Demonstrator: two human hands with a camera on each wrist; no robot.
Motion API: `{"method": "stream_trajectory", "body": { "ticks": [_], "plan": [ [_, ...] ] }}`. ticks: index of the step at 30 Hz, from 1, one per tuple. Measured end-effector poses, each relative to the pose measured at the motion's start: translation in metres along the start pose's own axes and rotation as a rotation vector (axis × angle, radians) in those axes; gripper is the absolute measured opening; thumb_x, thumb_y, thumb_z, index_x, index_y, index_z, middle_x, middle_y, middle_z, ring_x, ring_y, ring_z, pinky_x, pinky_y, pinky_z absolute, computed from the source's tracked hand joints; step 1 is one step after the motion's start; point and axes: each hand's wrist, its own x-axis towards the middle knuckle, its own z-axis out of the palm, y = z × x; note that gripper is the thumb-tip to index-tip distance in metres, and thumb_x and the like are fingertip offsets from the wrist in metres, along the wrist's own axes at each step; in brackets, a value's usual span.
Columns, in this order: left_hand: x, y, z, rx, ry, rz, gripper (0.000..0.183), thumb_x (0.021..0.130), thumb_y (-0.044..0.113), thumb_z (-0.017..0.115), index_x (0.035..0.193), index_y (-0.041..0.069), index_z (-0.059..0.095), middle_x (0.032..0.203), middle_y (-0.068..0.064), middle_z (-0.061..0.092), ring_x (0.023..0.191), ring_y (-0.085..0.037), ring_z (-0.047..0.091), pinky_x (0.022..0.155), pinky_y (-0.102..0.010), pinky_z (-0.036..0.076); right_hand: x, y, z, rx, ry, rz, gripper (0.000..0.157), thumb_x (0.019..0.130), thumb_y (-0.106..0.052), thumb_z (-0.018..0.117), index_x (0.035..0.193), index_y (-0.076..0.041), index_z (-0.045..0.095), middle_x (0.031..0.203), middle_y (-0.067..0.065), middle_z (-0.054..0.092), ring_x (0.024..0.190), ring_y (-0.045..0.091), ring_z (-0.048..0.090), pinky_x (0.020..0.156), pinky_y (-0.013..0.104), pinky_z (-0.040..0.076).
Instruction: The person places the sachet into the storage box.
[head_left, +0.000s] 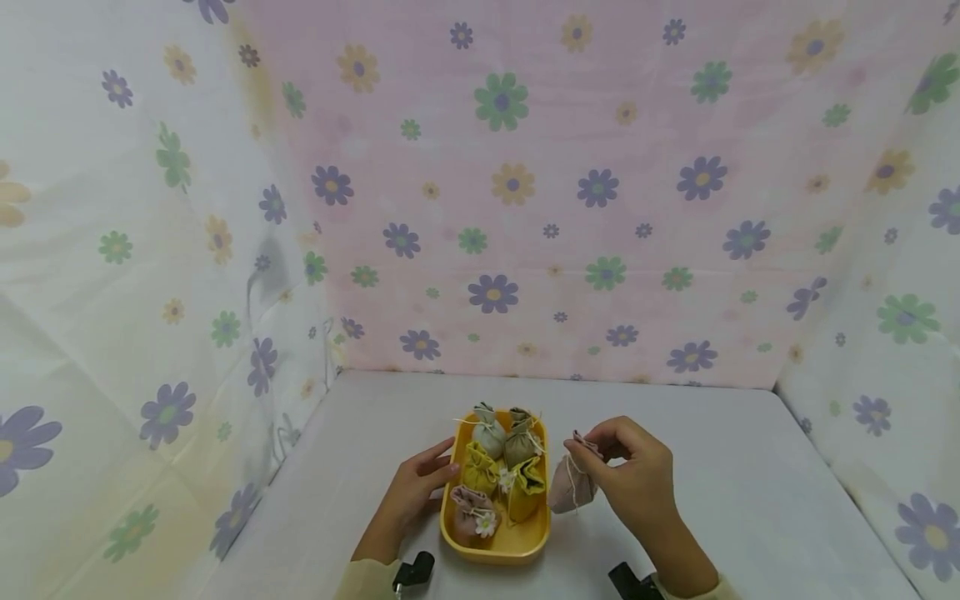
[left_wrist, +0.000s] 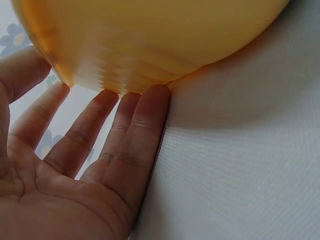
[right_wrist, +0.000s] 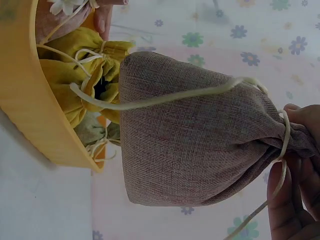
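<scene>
My right hand pinches the gathered neck of a mauve drawstring pouch, holding it beside the right wall of a yellow tub. A pale cord hangs loose along the pouch's cloth. At the tub's left side, my left hand rests with extended fingers; in the left wrist view the fingertips touch the outer wall. Inside the tub sit several pouches: a pale grey one, an olive-brown one, yellow ones such as a yellow pouch, and a pink one with a white flower.
A white-covered table carries the tub near its front. Flower-printed cloth hangs behind the table and along both sides. Black wrist-camera mounts show at the sleeves.
</scene>
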Motion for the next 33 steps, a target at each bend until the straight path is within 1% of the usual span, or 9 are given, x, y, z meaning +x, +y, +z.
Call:
{"method": "stream_trajectory", "body": {
  "ticks": [5,14,18,23,27,33],
  "plan": [
    [0.0,0.0,0.0,0.011,0.007,-0.002,0.069,0.084,0.053,0.081,0.147,0.035,0.059,0.15,-0.017,0.056,0.126,-0.033,0.064,0.094,-0.049,0.061,-0.005,-0.004,0.009,0.04,-0.027,-0.001,0.027,0.08,-0.02,0.091,0.086,-0.028,0.066,0.082,-0.013,0.066,0.066,0.004,0.064,0.058,0.018,0.056],
    [-0.001,0.002,0.001,0.006,0.002,-0.004,0.067,0.086,0.05,0.08,0.148,0.035,0.058,0.15,-0.017,0.056,0.125,-0.032,0.064,0.094,-0.049,0.061,-0.013,-0.012,0.023,0.097,-0.077,0.038,0.024,0.083,-0.027,0.089,0.085,-0.029,0.065,0.082,-0.012,0.066,0.067,0.005,0.065,0.057,0.022,0.058],
    [-0.001,0.002,0.001,0.008,0.004,0.002,0.067,0.086,0.05,0.08,0.148,0.035,0.058,0.15,-0.017,0.056,0.126,-0.032,0.064,0.095,-0.05,0.061,-0.018,-0.014,0.031,0.117,-0.099,0.037,0.022,0.085,-0.025,0.088,0.084,-0.028,0.065,0.082,-0.012,0.066,0.066,0.005,0.065,0.056,0.022,0.057],
    [0.0,0.001,0.0,0.006,0.004,0.005,0.067,0.087,0.05,0.08,0.148,0.035,0.058,0.15,-0.017,0.056,0.126,-0.032,0.064,0.095,-0.05,0.061,-0.024,-0.016,0.042,0.146,-0.104,0.027,0.024,0.084,-0.021,0.088,0.083,-0.027,0.065,0.079,-0.012,0.065,0.064,0.004,0.063,0.054,0.023,0.056],
    [0.0,0.001,0.001,0.005,0.006,-0.001,0.067,0.086,0.05,0.08,0.148,0.034,0.058,0.149,-0.017,0.057,0.125,-0.033,0.064,0.094,-0.049,0.061,-0.029,-0.014,0.051,0.155,-0.117,0.044,0.026,0.083,-0.02,0.089,0.082,-0.028,0.065,0.078,-0.015,0.064,0.063,0.002,0.063,0.052,0.022,0.057],
    [0.0,0.002,0.001,0.006,0.006,0.001,0.067,0.087,0.049,0.08,0.148,0.033,0.058,0.149,-0.018,0.057,0.126,-0.033,0.064,0.095,-0.05,0.06,-0.04,-0.006,0.062,0.129,-0.164,0.063,0.026,0.083,-0.019,0.089,0.081,-0.025,0.063,0.077,-0.016,0.062,0.063,0.0,0.061,0.052,0.023,0.057]
  ]
}}
